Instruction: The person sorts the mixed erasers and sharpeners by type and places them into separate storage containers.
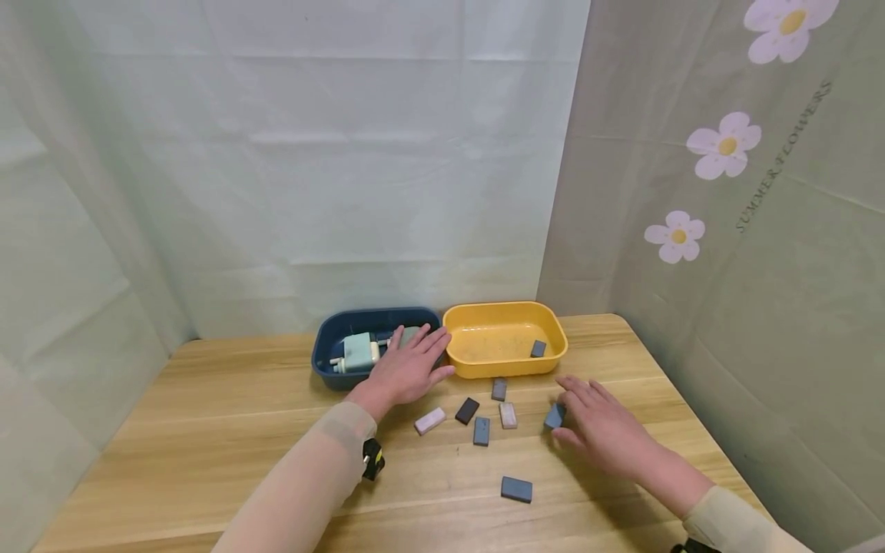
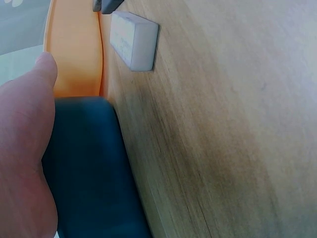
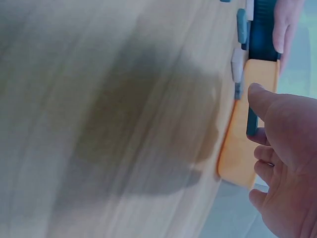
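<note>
My right hand (image 1: 600,424) pinches a small blue rectangular block (image 1: 555,415) between thumb and fingers, above the table's right side. In the right wrist view the block (image 3: 252,121) stands edge-on between thumb and forefinger. My left hand (image 1: 408,367) lies spread, fingers straight, over the right end of the dark blue tub (image 1: 323,361), partly hiding a grey-green item (image 1: 410,334) inside. A pale blue bottle-like item (image 1: 358,352) lies in that tub. Beside it, the yellow tub (image 1: 498,370) holds one blue-grey block (image 1: 538,349).
On the wooden table (image 1: 242,430), in front of the tubs, lie a pale pink block (image 1: 430,421), a black block (image 1: 467,410), a whitish block (image 1: 508,415) and several blue-grey blocks (image 1: 517,489). Cloth curtains (image 1: 346,192) hang behind and at both sides.
</note>
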Tool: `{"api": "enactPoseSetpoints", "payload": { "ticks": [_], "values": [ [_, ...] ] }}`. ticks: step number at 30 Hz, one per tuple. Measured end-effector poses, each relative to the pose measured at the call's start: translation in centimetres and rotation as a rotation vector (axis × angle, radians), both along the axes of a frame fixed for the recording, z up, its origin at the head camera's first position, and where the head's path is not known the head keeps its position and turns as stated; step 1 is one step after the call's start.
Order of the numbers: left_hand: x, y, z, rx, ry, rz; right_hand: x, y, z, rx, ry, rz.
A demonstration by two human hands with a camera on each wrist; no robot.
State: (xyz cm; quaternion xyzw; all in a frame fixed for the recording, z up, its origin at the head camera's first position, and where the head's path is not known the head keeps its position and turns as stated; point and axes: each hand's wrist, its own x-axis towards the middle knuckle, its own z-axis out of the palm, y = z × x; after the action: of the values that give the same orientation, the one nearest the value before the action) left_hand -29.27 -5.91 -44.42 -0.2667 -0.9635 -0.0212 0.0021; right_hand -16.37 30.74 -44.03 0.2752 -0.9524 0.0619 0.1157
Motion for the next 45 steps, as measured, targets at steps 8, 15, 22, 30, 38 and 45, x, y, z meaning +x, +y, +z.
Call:
{"api": "enactPoseSetpoints", "payload": {
  "ticks": [8, 15, 22, 30, 38, 45],
  "values": [
    [0.0, -0.1, -0.1, -0.007, -0.003, 0.002, -1.2, -0.3, 1.8, 0.004, 0.017, -0.018],
    [0.0, 0.0, 0.1, 0.005, 0.003, -0.019, -2.5, -0.2, 3.0, 0.006, 0.064, -0.016],
    [0.0, 0.1, 0.0, -0.005, 0.023, -0.029, -3.7, -0.3, 3.9, -0.008, 0.074, -0.013],
    [-0.4, 0.5, 0.2, 0.006, 0.064, -0.047, -4.5, -0.7, 4.5, -0.012, 0.055, -0.026],
    [-1.1, 0.8, 0.4, 0.016, 0.031, -0.111, -5.4, -0.9, 4.4, 0.0, 0.036, -0.04],
    [-1.4, 0.9, 0.8, 0.045, -0.048, -0.145, -6.3, -1.0, 4.2, -0.007, 0.033, -0.044]
  ]
}}
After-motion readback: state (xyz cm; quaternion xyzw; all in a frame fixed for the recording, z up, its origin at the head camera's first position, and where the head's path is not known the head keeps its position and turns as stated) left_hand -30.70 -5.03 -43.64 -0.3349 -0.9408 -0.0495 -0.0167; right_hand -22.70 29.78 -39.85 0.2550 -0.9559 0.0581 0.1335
